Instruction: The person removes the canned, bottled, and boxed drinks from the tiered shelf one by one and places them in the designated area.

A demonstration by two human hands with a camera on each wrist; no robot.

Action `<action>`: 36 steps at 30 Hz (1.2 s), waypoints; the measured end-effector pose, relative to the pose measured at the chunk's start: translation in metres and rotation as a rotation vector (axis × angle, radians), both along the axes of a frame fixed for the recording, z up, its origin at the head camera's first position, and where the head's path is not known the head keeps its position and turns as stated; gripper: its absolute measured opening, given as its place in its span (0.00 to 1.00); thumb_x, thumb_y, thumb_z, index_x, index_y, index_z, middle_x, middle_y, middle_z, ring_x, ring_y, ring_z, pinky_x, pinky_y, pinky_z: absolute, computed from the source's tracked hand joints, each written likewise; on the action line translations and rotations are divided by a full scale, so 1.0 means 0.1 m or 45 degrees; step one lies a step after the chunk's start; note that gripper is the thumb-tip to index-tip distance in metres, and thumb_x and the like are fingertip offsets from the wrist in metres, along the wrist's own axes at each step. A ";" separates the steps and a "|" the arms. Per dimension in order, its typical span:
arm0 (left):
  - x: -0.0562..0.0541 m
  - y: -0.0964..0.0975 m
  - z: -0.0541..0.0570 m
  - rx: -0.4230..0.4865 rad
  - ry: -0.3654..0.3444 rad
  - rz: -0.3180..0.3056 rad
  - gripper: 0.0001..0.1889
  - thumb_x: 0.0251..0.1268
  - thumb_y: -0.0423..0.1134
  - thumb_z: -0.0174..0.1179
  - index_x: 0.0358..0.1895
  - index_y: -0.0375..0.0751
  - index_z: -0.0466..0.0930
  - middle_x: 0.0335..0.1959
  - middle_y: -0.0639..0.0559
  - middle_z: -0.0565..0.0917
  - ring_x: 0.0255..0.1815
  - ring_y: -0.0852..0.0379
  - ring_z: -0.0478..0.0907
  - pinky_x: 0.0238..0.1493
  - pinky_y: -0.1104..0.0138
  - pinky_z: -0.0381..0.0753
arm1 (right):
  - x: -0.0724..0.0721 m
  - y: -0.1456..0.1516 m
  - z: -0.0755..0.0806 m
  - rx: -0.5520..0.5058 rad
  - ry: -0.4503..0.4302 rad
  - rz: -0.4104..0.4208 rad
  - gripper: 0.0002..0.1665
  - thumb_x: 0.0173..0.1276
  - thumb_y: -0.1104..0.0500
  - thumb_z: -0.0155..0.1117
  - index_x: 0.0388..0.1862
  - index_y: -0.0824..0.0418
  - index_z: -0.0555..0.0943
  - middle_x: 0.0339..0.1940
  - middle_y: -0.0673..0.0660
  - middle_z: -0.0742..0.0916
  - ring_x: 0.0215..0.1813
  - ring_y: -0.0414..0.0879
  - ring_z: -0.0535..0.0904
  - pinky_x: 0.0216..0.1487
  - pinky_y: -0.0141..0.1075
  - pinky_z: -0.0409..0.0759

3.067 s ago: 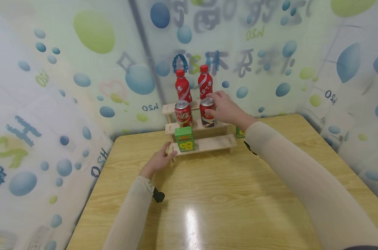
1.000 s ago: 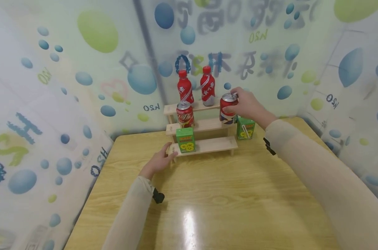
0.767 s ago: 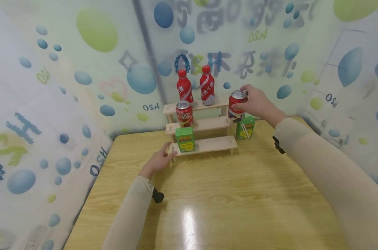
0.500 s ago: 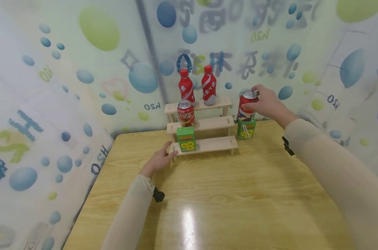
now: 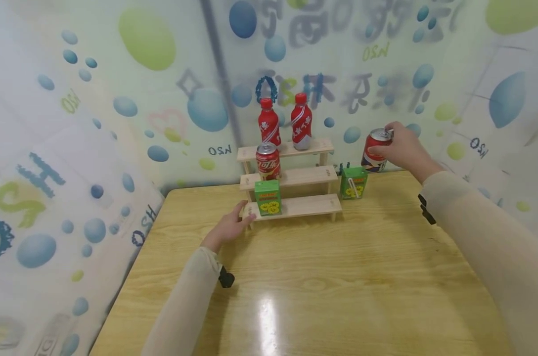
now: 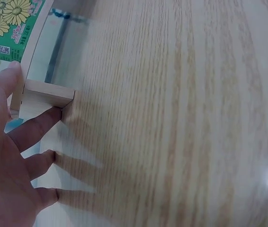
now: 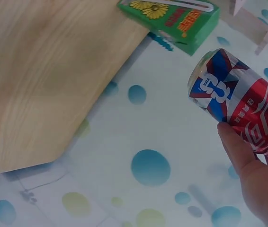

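My right hand (image 5: 407, 151) grips a red soda can (image 5: 376, 151) near its top, thumb and fingers on opposite sides. The can (image 7: 240, 101) is off the rack, right of and above a green drink carton (image 5: 353, 183) with a straw, which stands on the table. At the near left end of a three-step wooden rack (image 5: 311, 205), my left hand (image 5: 229, 226) holds the bottom step. In the left wrist view its thumb touches the board and its index finger meets the leg (image 6: 51, 91); the other fingers spread out beside it.
Two red bottles (image 5: 269, 123) stand on the rack's top step. Another red can (image 5: 268, 162) is on the middle step's left, and a green carton (image 5: 268, 198) on the bottom step's left. The table (image 5: 304, 287) has patterned walls behind it.
The right hand has lifted the can from the right half of the middle step and carried it rightward, past the carton on the table. The left hand has stayed at the rack.
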State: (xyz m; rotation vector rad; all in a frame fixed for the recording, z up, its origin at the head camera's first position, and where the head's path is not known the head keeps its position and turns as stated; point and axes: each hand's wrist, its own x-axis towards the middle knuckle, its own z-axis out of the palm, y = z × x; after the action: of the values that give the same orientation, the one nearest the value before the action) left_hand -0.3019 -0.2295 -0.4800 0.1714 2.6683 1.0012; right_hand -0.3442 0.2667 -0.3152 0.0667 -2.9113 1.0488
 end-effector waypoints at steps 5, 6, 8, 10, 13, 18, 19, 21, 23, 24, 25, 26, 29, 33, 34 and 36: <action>-0.01 0.01 0.01 -0.014 0.015 -0.002 0.44 0.80 0.72 0.45 0.89 0.58 0.44 0.80 0.28 0.69 0.78 0.32 0.72 0.79 0.39 0.69 | -0.02 0.11 -0.11 -0.013 0.014 -0.053 0.55 0.78 0.44 0.64 0.85 0.73 0.48 0.73 0.82 0.71 0.69 0.75 0.72 0.65 0.68 0.77; -0.01 0.01 0.01 -0.015 0.014 0.001 0.44 0.80 0.72 0.45 0.89 0.58 0.43 0.80 0.28 0.69 0.79 0.32 0.72 0.79 0.39 0.69 | -0.03 0.13 -0.14 -0.017 0.012 -0.061 0.55 0.79 0.44 0.64 0.85 0.73 0.48 0.73 0.82 0.70 0.69 0.75 0.71 0.65 0.68 0.77; -0.01 0.01 0.01 -0.016 0.013 -0.001 0.44 0.80 0.72 0.45 0.89 0.58 0.43 0.81 0.28 0.67 0.79 0.32 0.71 0.79 0.38 0.68 | -0.04 0.17 -0.19 -0.021 0.005 -0.077 0.54 0.79 0.44 0.64 0.84 0.74 0.49 0.73 0.83 0.70 0.70 0.76 0.71 0.64 0.68 0.77; -0.01 0.01 0.02 -0.016 0.010 0.006 0.44 0.80 0.71 0.46 0.89 0.58 0.43 0.81 0.29 0.67 0.79 0.33 0.71 0.80 0.39 0.68 | -0.05 0.20 -0.26 -0.020 -0.008 -0.086 0.54 0.79 0.44 0.63 0.84 0.75 0.49 0.73 0.83 0.70 0.70 0.76 0.71 0.63 0.68 0.78; 0.00 0.01 0.03 -0.018 0.009 0.008 0.44 0.80 0.71 0.46 0.89 0.58 0.43 0.81 0.29 0.67 0.79 0.33 0.71 0.80 0.39 0.67 | -0.06 0.25 -0.37 -0.005 -0.022 -0.091 0.55 0.79 0.43 0.63 0.83 0.76 0.49 0.73 0.84 0.70 0.69 0.76 0.71 0.62 0.67 0.79; -0.03 0.04 0.03 -0.026 0.013 -0.003 0.44 0.79 0.72 0.46 0.89 0.59 0.44 0.79 0.30 0.71 0.78 0.34 0.73 0.79 0.39 0.69 | -0.04 0.32 -0.57 -0.001 -0.033 -0.111 0.56 0.78 0.44 0.64 0.83 0.78 0.48 0.73 0.85 0.69 0.69 0.77 0.70 0.65 0.69 0.77; -0.03 0.05 0.02 -0.028 0.012 -0.004 0.44 0.79 0.72 0.47 0.89 0.60 0.44 0.79 0.30 0.71 0.78 0.34 0.73 0.79 0.39 0.69 | -0.04 0.33 -0.61 -0.001 -0.033 -0.117 0.55 0.78 0.44 0.64 0.83 0.78 0.49 0.72 0.85 0.70 0.69 0.78 0.70 0.66 0.69 0.76; -0.04 0.06 0.02 -0.028 0.009 -0.004 0.44 0.80 0.72 0.47 0.89 0.60 0.44 0.79 0.30 0.71 0.78 0.34 0.73 0.79 0.39 0.69 | -0.05 0.34 -0.69 -0.004 -0.036 -0.126 0.55 0.78 0.44 0.64 0.82 0.79 0.49 0.72 0.85 0.70 0.70 0.78 0.70 0.66 0.70 0.76; -0.04 0.06 0.03 -0.024 0.004 0.005 0.43 0.80 0.71 0.47 0.89 0.61 0.44 0.79 0.30 0.71 0.78 0.34 0.72 0.79 0.39 0.69 | -0.07 0.35 -0.75 -0.001 -0.033 -0.128 0.55 0.78 0.44 0.64 0.82 0.79 0.50 0.72 0.85 0.70 0.70 0.78 0.70 0.67 0.70 0.76; -0.04 0.06 0.03 -0.021 0.001 0.010 0.43 0.80 0.71 0.47 0.88 0.61 0.44 0.79 0.30 0.71 0.78 0.34 0.72 0.79 0.39 0.69 | -0.08 0.35 -0.78 0.000 -0.034 -0.127 0.55 0.78 0.44 0.64 0.82 0.79 0.49 0.72 0.85 0.70 0.70 0.79 0.70 0.67 0.70 0.76; -0.04 0.06 0.03 -0.020 0.001 0.011 0.43 0.80 0.71 0.48 0.88 0.61 0.44 0.79 0.30 0.71 0.79 0.34 0.72 0.79 0.39 0.69 | -0.09 0.34 -0.80 -0.003 -0.036 -0.125 0.55 0.78 0.44 0.64 0.82 0.79 0.49 0.72 0.86 0.69 0.70 0.79 0.70 0.68 0.70 0.76; -0.04 0.06 0.03 -0.020 0.003 0.011 0.43 0.80 0.70 0.48 0.88 0.61 0.44 0.79 0.30 0.70 0.79 0.34 0.72 0.79 0.39 0.69 | -0.10 0.34 -0.83 -0.009 -0.037 -0.119 0.55 0.78 0.45 0.64 0.82 0.79 0.49 0.72 0.86 0.69 0.71 0.79 0.70 0.68 0.70 0.76; -0.03 0.05 0.01 -0.020 0.008 0.012 0.43 0.80 0.71 0.48 0.89 0.60 0.45 0.79 0.30 0.70 0.78 0.34 0.73 0.79 0.39 0.70 | -0.13 0.33 -0.90 -0.021 -0.047 -0.097 0.55 0.78 0.46 0.65 0.82 0.79 0.49 0.73 0.86 0.69 0.71 0.78 0.70 0.69 0.70 0.75; -0.02 0.02 0.00 -0.014 0.005 0.016 0.44 0.80 0.71 0.47 0.89 0.59 0.44 0.79 0.29 0.70 0.78 0.34 0.72 0.79 0.39 0.70 | -0.16 0.31 -0.97 -0.013 -0.059 -0.077 0.55 0.78 0.46 0.65 0.82 0.79 0.49 0.73 0.85 0.69 0.71 0.78 0.69 0.70 0.70 0.73; -0.01 0.01 0.00 -0.012 0.003 0.019 0.44 0.80 0.71 0.47 0.89 0.59 0.44 0.79 0.29 0.70 0.79 0.34 0.72 0.79 0.39 0.70 | -0.16 0.31 -0.99 -0.004 -0.059 -0.076 0.55 0.78 0.46 0.65 0.82 0.79 0.49 0.73 0.85 0.69 0.71 0.78 0.69 0.71 0.70 0.73; 0.00 0.01 0.00 -0.007 -0.005 0.026 0.44 0.80 0.71 0.48 0.89 0.60 0.44 0.80 0.29 0.70 0.79 0.34 0.72 0.79 0.39 0.70 | -0.17 0.30 -1.02 0.011 -0.059 -0.074 0.55 0.78 0.46 0.65 0.82 0.79 0.49 0.73 0.85 0.68 0.71 0.78 0.68 0.71 0.70 0.73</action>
State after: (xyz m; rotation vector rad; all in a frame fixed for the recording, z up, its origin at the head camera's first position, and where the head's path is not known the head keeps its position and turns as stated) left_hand -0.3018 -0.2287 -0.4798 0.1416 2.6743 0.9994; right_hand -0.3614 0.2972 -0.4168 -0.0420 -2.9394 1.0425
